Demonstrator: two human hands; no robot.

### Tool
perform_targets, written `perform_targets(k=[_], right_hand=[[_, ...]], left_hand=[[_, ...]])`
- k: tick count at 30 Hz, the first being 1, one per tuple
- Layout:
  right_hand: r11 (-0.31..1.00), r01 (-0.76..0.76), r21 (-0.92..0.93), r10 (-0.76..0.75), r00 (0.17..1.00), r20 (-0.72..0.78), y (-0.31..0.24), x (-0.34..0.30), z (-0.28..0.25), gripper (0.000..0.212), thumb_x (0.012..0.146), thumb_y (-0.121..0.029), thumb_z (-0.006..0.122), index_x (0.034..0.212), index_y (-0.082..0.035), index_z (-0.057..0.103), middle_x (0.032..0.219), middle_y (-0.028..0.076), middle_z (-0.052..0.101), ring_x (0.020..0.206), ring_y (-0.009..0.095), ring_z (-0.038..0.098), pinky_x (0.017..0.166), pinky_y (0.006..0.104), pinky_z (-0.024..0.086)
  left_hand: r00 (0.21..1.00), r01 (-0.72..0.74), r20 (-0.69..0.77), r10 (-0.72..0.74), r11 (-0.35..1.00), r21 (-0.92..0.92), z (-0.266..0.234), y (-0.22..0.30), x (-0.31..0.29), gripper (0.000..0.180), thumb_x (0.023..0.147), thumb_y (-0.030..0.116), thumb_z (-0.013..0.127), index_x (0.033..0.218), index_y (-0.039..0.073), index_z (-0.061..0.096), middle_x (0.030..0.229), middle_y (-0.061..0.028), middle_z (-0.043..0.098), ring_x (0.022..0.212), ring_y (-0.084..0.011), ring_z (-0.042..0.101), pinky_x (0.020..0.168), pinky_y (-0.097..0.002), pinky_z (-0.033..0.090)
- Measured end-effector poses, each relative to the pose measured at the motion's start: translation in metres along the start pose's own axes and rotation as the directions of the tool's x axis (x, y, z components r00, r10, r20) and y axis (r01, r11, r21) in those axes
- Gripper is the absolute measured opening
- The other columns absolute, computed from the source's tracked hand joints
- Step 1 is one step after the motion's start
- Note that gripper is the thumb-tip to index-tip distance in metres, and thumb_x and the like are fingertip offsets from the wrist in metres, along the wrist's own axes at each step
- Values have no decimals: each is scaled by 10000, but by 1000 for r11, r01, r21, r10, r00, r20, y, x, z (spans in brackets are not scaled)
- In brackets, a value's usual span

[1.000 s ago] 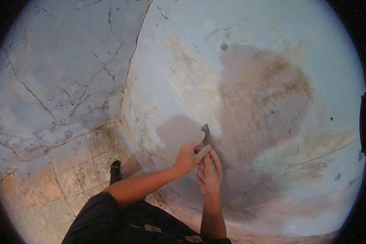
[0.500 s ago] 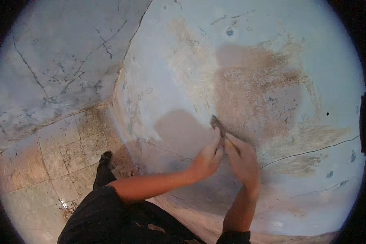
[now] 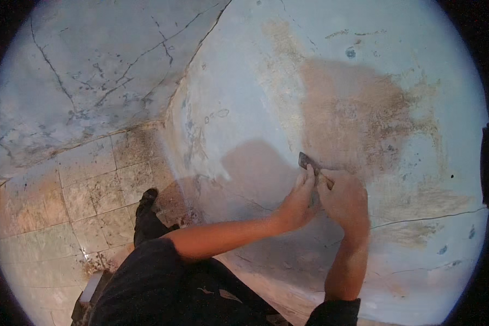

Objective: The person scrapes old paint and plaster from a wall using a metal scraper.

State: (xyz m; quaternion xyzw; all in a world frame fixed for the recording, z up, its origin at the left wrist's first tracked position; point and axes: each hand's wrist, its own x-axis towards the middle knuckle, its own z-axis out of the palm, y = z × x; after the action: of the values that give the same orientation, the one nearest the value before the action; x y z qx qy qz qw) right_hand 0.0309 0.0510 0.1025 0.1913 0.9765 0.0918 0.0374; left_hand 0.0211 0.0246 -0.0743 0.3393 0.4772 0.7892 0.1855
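Observation:
A small scraper [image 3: 307, 161] with a dark metal blade and a brownish handle touches the light blue wall [image 3: 244, 119], its blade pointing up and left. My right hand [image 3: 346, 198] is closed round the handle. Beside it my left hand [image 3: 296, 207] is closed with its fingers pressed at the neck of the scraper, just below the blade. Around the blade the paint is worn off in a broad brown patch [image 3: 358, 108], partly under my shadow. Most of the handle is hidden in my fingers.
A second cracked blue wall [image 3: 108, 60] meets this one at a corner on the left. Dirty floor tiles [image 3: 87, 201] lie below it, with a dark shoe [image 3: 149, 195] on them. A long crack [image 3: 429, 219] runs across the wall at the right.
Both hands and the scraper have shifted a little to the right in the picture, as the whole view has moved. The scraper stays in both hands against the wall.

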Motion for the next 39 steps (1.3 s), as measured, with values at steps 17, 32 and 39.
perform_targets(k=[17,32,39], right_hand=[[991,90,-101,-94,995,-29,12,22,64,314,984,-319,579,905,-59,738,859,225,713,794,451,685,702,531,535],[503,308,808,101,907,-408,41,-83,189,411,1008,-56,557,1399,-53,430,1113,166,688,816,298,711,784,410,584],[-383,-209,900,77,964,256,53,-102,142,358,1056,-176,526,1401,-124,443,816,16,571,408,41,333,343,222,260]], left_hand=[[975,-58,-208,73,995,79,-6,-46,-10,755,974,56,635,1600,-68,232,1441,-194,504,1265,-295,540,1050,-391,479],[943,192,-182,-278,903,-384,-4,-59,-29,350,1087,304,540,1240,-3,608,1005,-92,739,871,-180,696,747,-334,572],[810,435,115,-574,458,-776,18,-33,-16,417,1111,402,469,1105,33,665,1018,-109,716,905,-215,694,852,-358,576]])
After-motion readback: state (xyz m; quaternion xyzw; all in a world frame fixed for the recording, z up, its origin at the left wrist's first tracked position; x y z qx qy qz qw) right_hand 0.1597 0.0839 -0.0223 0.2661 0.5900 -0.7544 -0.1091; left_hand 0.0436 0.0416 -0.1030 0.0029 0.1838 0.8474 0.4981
